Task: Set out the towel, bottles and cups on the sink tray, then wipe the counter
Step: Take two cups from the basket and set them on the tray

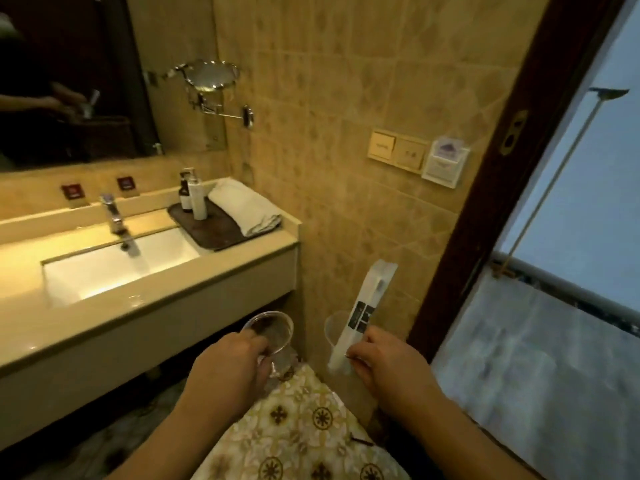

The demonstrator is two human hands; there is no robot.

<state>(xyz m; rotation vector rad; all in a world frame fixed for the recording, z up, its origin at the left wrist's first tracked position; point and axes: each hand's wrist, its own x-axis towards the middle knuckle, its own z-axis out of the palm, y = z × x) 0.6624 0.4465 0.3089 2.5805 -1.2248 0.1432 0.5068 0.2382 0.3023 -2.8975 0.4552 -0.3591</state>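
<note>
Cups held low, in front of the counter point(173, 282) edge and well apart from the tray point(211, 230): one clear cup point(272, 332) gripped at its rim by closed left hand point(225, 372); second cup point(334, 329), with wrapped toothbrush point(363, 313), pinched in right hand point(388, 365). Tray at sink's right carries folded towel point(246, 209) and two bottles point(194, 197), upright, just beside towel.
</note>
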